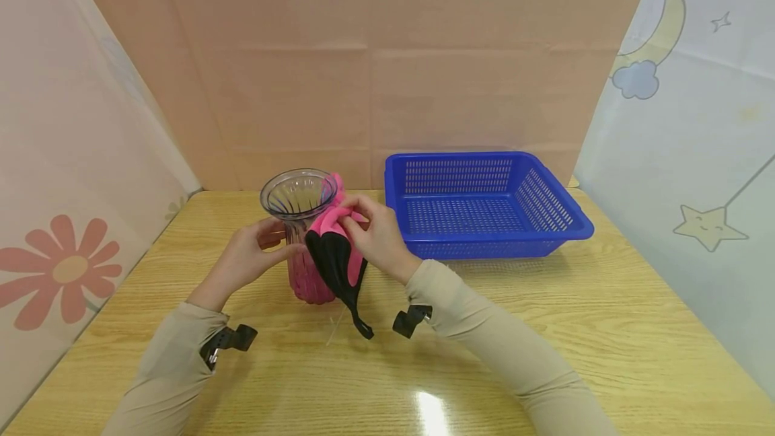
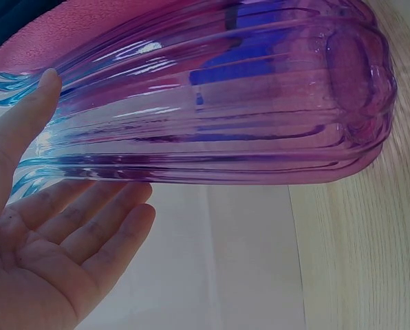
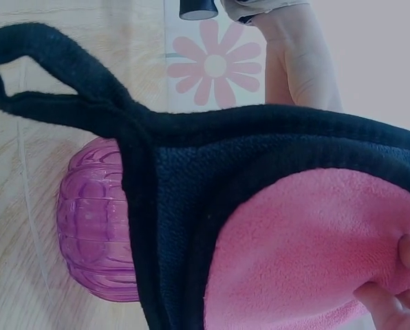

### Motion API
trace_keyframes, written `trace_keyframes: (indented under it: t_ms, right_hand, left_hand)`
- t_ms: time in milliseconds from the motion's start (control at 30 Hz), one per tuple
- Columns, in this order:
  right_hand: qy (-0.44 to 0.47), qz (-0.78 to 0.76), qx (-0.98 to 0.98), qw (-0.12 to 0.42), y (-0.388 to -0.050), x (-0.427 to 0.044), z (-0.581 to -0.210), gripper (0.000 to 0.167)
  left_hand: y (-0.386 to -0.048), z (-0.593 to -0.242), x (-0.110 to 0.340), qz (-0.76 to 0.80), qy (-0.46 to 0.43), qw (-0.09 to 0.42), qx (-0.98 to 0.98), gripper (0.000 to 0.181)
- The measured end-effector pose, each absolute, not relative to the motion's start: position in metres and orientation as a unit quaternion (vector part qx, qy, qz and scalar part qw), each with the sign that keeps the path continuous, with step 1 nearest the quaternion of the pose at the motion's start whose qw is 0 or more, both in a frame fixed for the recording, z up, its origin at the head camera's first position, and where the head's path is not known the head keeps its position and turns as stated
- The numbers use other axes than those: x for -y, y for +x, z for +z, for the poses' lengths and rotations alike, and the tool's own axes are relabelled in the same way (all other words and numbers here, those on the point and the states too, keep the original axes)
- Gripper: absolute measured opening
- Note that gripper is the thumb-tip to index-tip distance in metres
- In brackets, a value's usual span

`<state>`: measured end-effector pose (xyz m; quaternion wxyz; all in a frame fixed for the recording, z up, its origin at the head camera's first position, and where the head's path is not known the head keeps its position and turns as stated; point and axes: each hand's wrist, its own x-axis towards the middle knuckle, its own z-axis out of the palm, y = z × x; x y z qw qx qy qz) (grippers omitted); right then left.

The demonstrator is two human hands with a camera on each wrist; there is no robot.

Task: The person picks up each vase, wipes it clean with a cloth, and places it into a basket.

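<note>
A ribbed glass vase (image 1: 310, 274), clear at the flared rim and pink-purple toward the base, stands upright on the table. My left hand (image 1: 251, 254) holds its upper part from the left, thumb in front and fingers behind, as the left wrist view shows with the vase (image 2: 260, 103) and hand (image 2: 60, 254). My right hand (image 1: 378, 234) pinches a pink and black cloth (image 1: 333, 254) against the vase's right side. In the right wrist view the cloth (image 3: 287, 247), with its black loop, covers part of the vase (image 3: 95, 220); fingertips (image 3: 391, 302) grip its pink face.
A blue slotted basket (image 1: 490, 245) stands at the back right of the wooden table (image 1: 339, 389). A thin clear strand (image 1: 335, 327) lies by the vase's base. Printed sheets hang at both sides, and a plain peach sheet (image 1: 387, 73) hangs behind.
</note>
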<state>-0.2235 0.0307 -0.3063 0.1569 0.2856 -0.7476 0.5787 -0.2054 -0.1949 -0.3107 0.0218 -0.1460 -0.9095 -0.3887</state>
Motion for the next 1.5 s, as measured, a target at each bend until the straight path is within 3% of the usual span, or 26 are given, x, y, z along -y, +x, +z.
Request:
trace_keyframes:
  t_ms: [633,1500]
  right_hand:
    - [0.295,0.584,0.735,0.178,-0.2229,-0.0363,-0.2992,0.009]
    - [0.291,0.586,0.738,0.164,-0.2234,-0.0362,-0.3017,0.011]
  left_hand:
    - [-0.2033,-0.3083,0.1954,-0.381,-0.143,0.017,0.913,0.062]
    - [-0.2021,-0.3067,0.1949,-0.387,-0.149,0.015,0.91,0.061]
